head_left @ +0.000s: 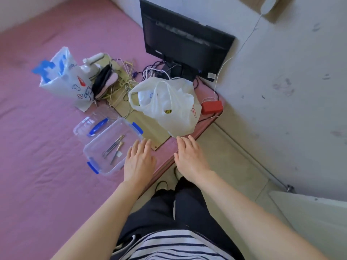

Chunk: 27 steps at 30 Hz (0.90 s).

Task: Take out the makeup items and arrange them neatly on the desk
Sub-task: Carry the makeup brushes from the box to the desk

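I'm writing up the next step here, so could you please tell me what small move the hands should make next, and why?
Probably the left hand should reach into the clear box and pick up the tools. Both hands are open and hold nothing, the left one is right beside the box, its lid is already off, and the tools lie loose inside.

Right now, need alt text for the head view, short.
Both hands, left hand and right hand, reach open over a pink surface toward a clear box holding small makeup tools. A white plastic bag and a black monitor sit behind.
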Each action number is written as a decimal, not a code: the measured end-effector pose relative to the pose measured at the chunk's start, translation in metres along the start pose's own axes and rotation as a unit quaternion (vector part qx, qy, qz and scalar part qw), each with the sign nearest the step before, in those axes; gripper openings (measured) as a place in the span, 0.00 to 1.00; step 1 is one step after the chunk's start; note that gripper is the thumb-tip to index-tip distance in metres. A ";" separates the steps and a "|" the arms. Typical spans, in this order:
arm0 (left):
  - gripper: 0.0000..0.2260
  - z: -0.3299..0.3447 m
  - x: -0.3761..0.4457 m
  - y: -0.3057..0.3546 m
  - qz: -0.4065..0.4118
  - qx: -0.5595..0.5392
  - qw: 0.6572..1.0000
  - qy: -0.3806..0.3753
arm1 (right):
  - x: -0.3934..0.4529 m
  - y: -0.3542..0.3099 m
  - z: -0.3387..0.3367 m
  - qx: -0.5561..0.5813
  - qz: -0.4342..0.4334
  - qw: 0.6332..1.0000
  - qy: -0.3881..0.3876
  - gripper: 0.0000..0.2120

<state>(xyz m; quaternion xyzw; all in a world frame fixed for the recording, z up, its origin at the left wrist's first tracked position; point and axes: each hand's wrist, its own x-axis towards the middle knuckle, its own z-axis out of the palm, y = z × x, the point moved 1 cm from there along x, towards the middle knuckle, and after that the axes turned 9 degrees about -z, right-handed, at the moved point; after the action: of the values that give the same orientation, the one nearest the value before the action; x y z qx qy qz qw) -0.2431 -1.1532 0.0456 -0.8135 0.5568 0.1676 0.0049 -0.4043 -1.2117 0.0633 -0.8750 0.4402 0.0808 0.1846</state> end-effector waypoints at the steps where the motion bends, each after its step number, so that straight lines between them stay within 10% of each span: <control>1: 0.23 -0.001 0.003 0.000 -0.016 -0.005 1.000 0.004 | 0.009 0.003 -0.002 -0.005 -0.013 1.000 -0.007 0.28; 15: 0.25 0.020 0.003 -0.005 -0.293 -0.049 0.955 -0.005 | 0.100 0.010 -0.019 -0.063 -0.262 0.955 -0.121 0.27; 27: 0.24 0.046 0.039 -0.088 -0.346 -0.081 0.935 -0.013 | 0.200 -0.053 0.041 -0.126 -0.344 0.915 -0.169 0.27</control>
<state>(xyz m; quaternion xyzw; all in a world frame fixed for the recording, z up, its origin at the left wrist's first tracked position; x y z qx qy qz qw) -0.1631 -1.1463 -0.0240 -0.9512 0.2250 0.2111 0.0037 -0.2416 -1.3147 -0.0214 -0.9616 0.0604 0.2141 0.1607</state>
